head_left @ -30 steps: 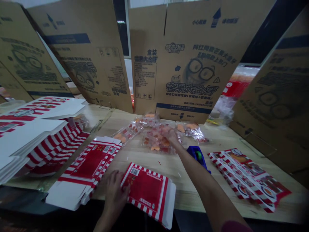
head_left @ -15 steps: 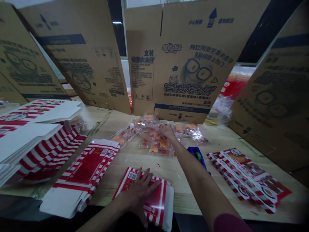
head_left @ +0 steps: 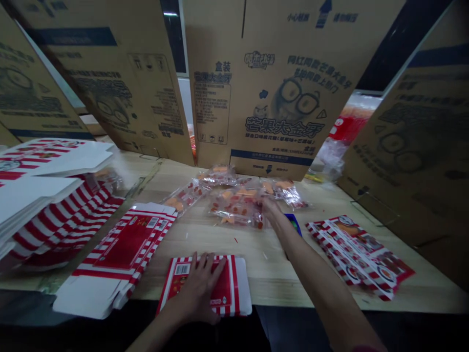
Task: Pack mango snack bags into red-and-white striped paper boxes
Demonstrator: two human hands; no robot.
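My left hand [head_left: 200,286] lies with fingers spread on a flat red-and-white striped carton [head_left: 225,286] at the table's front edge. A barcode shows on the carton's upper left corner. Farther back, my right hand [head_left: 270,209] reaches to the right side of a pile of clear candy packets [head_left: 234,200] with orange and red pieces inside. Its fingers are blurred and partly hidden, so I cannot tell whether they grip a packet. A blue tape dispenser [head_left: 294,223] is partly hidden behind my right forearm.
Left of my left hand lies a stack of flat striped cartons [head_left: 126,239]. Beyond it are larger white-and-red printed boxes [head_left: 54,166]. Several printed card sheets [head_left: 361,252] lie to the right. Tall cardboard boxes [head_left: 252,93] line the back, with clear plastic wrapping [head_left: 328,161] between two of them.
My right hand has shifted right across the packets, toward their right edge. The carton beneath my left hand has turned to lie straighter and moved slightly left. The view has tipped a little.
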